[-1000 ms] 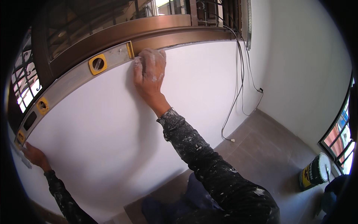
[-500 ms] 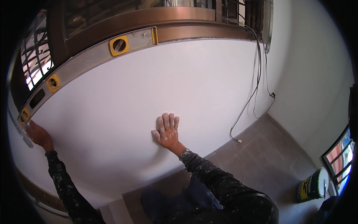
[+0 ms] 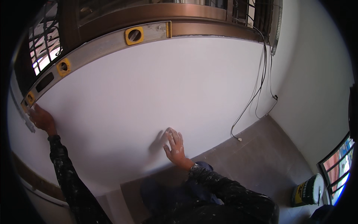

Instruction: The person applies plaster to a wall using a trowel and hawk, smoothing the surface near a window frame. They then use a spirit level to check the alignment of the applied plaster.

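Observation:
A long silver spirit level (image 3: 99, 47) with yellow-framed vials lies along the joint between the brown window frame (image 3: 190, 30) and the smooth white wall (image 3: 149, 86). At its left end, my left hand (image 3: 43, 118) is closed on the level's lower edge, though some fingertips are hidden. Lower down, in front of the middle of the wall, my right hand (image 3: 175, 148) holds nothing. Its fingers are loosely bent and slightly apart, and white dust coats them. Its shadow falls on the wall just to the left; whether the fingertips touch the surface I cannot tell.
Dark cables (image 3: 263, 74) hang down the wall's right part, ending in a small white plug (image 3: 239, 139) near the floor. A bucket (image 3: 307, 190) stands on the brown floor (image 3: 253, 156) at lower right. Barred openings show at far left and far right.
My right hand has come down from lying flat and spread on the wall, and its fingers have bent. My left hand stays at the level's end. The whole view has shifted slightly.

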The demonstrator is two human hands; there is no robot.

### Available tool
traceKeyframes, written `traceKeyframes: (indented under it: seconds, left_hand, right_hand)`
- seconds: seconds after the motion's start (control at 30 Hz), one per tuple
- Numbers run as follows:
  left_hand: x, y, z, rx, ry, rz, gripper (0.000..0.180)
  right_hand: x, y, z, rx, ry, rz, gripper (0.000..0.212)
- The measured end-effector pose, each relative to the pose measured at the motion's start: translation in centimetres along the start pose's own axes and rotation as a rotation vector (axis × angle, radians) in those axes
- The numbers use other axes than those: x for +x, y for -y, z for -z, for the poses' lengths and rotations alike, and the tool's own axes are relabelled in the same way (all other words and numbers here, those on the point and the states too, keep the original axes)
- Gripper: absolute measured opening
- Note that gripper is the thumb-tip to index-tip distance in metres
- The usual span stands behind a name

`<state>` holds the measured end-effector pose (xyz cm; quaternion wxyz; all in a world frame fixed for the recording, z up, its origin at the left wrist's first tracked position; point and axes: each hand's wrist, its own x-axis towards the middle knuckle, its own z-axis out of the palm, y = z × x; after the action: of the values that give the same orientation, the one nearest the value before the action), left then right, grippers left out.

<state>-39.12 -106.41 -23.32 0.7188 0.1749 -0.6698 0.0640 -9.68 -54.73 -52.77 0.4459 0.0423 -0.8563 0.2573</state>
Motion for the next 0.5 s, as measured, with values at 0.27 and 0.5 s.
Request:
traceKeyframes:
  seconds: [0.27, 0.5]
  left_hand:
    - [1.0, -3.5, 5.4, -0.334, 0.037, 0.214, 0.063]
    - [1.2, -4.5, 6.8, -0.527, 0.024, 0.346, 0.066]
  right_hand:
    - [16.3, 2.5, 9.9, -0.024, -0.466, 0.223, 0.034]
    - [29.0, 4.8, 17.8, -0.154, -0.592, 0.336, 0.012]
